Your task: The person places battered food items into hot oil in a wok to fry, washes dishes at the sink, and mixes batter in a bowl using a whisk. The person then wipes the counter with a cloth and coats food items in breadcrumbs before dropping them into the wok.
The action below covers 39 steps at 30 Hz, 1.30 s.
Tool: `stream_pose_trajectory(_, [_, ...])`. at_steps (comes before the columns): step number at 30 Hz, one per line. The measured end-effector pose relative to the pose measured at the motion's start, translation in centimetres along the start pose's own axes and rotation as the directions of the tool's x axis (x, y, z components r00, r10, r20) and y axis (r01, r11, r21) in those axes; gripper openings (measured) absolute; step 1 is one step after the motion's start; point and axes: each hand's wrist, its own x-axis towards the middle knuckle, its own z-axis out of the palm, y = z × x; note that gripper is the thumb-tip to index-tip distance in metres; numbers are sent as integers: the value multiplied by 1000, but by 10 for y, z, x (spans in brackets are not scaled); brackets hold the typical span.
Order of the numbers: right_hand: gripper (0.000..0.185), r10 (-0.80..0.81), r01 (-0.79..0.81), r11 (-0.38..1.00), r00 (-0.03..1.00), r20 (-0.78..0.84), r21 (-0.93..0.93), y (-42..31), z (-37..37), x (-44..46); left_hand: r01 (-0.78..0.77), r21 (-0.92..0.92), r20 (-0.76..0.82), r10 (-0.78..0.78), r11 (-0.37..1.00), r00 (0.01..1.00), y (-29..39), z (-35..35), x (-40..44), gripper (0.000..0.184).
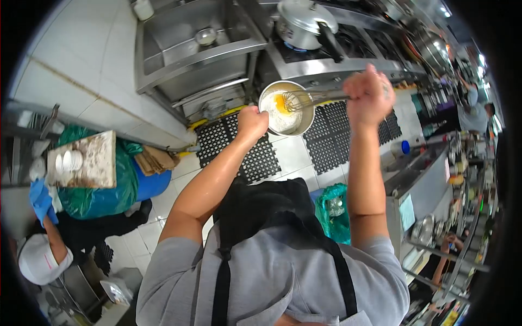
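A round metal bowl (308, 120) hangs in the air over the floor mats, with white powder (277, 120) and a yellow egg yolk (280, 103) inside. My left hand (253, 124) is closed on its left rim. In my right hand (370, 98), off to the right of the bowl, is the handle of a metal whisk (321, 98). The whisk's wires reach over the rim and touch the contents beside the yolk.
Ahead are a steel sink (179, 35) and a stove (315, 66) with a pressure cooker (300, 27) over a blue flame. At left, a co-worker in a white cap (43, 259) stands near a stained board (98, 163). A steel counter (413, 174) is at right.
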Motion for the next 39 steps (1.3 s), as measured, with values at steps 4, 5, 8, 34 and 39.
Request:
stream_pose_trajectory(4, [38,70,-69,998,993,97,-9,74,70,-4,66,-144,-144,-87,987,986,4,-50,14,18])
stream_pose_trajectory(5, [38,114,-115,993,979,170,-6,82,80,-5,93,-201,-143,-123,975,982,9,-64,16,16])
stream_pose_trajectory(8, [39,176,-192,981,935,309,21,97,106,3,125,-280,-181,-181,952,967,25,-100,24,15])
stream_pose_trajectory(34, [39,164,-207,977,875,456,46,325,270,237,144,-450,-304,-303,881,903,79,-216,318,10])
stream_pose_trajectory(39, [37,234,-278,958,903,361,75,414,300,238,149,-508,-242,-307,848,920,55,-261,400,14])
